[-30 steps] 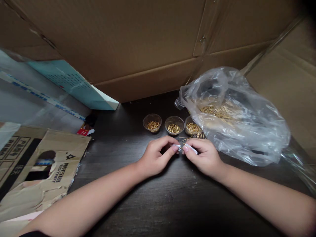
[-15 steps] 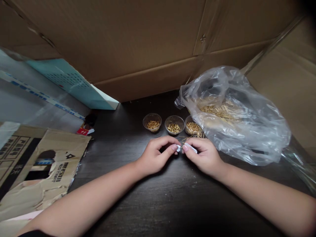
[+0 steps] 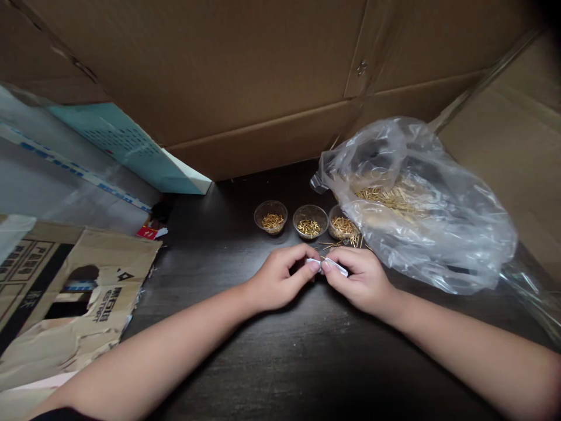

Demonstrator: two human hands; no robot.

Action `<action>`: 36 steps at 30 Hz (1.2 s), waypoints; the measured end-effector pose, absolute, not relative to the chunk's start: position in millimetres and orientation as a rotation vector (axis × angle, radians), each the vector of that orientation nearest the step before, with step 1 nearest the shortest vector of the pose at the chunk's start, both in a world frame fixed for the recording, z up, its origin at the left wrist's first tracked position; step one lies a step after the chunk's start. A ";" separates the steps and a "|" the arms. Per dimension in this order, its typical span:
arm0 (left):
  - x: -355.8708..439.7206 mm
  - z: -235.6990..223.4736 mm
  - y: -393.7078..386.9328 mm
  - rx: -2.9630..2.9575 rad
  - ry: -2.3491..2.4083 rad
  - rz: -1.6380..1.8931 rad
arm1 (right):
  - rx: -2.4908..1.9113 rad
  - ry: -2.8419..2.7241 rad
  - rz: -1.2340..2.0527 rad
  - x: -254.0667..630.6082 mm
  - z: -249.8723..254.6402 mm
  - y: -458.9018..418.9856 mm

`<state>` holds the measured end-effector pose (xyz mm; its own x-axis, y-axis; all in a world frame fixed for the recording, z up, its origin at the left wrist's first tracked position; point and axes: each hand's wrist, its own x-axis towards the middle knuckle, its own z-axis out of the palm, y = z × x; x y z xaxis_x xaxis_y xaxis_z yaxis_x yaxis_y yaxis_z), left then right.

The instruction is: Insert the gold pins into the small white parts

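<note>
A small white piece (image 3: 339, 268) sits just right of the centre of the frame, pinched between the thumb and fingers of the right hand (image 3: 363, 279); a second white piece (image 3: 312, 261) is pinched the same way in the left hand (image 3: 278, 279). The two hands meet at the fingertips, so close that I cannot tell whether they touch, and a short bit of a thin gold-coloured pin (image 3: 324, 257) shows between them. Just above the hands, three clear round cups stand in a row, the left cup (image 3: 270, 210), the middle cup (image 3: 311, 211) and the right cup (image 3: 333, 214), each holding small gold-coloured parts. Loose gold pins (image 3: 356, 240) lie by the right cup, near the right hand. Right of the cups, a crumpled clear plastic bag (image 3: 447, 234) spreads across the right of the frame, with many long gold pins (image 3: 388, 200) in its upper left part. All this is on a dark tabletop (image 3: 272, 362). At the lower left lies a torn cardboard piece (image 3: 109, 251) with printing on it, a small red item (image 3: 147, 233) just above its right corner. A pale teal box (image 3: 131, 149) leans at the upper left, and a brown cardboard wall (image 3: 245, 70) fills the top.
</note>
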<state>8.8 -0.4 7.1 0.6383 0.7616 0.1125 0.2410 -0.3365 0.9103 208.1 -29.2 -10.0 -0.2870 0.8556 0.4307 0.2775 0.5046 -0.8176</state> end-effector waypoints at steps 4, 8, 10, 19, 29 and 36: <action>7.8 7.8 0.9 1.874 0.731 0.556 | -0.926 -1.827 0.815 207.9 -10.5 -27.7; 7.3 8.4 0.2 1.905 0.729 0.546 | -0.966 -1.805 0.828 207.8 -10.2 -26.9; 7.4 7.8 -0.3 1.929 0.755 0.556 | -0.983 -1.789 0.826 208.0 -10.1 -26.9; 8.6 8.4 1.6 1.774 0.767 0.505 | -0.978 -1.798 0.996 210.1 -8.8 -26.9; 6.6 11.3 0.1 1.765 0.786 0.560 | -0.971 -1.752 1.160 212.2 -15.9 -24.4; 6.9 11.8 1.1 1.593 0.761 0.526 | -0.908 -1.795 1.275 218.8 -12.5 -19.4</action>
<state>6.9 1.1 11.8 0.6806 0.7278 -0.0850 0.1777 -0.0514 0.9827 218.8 -19.4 -12.5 -0.4741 0.8645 0.1671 0.1271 0.2550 -0.9585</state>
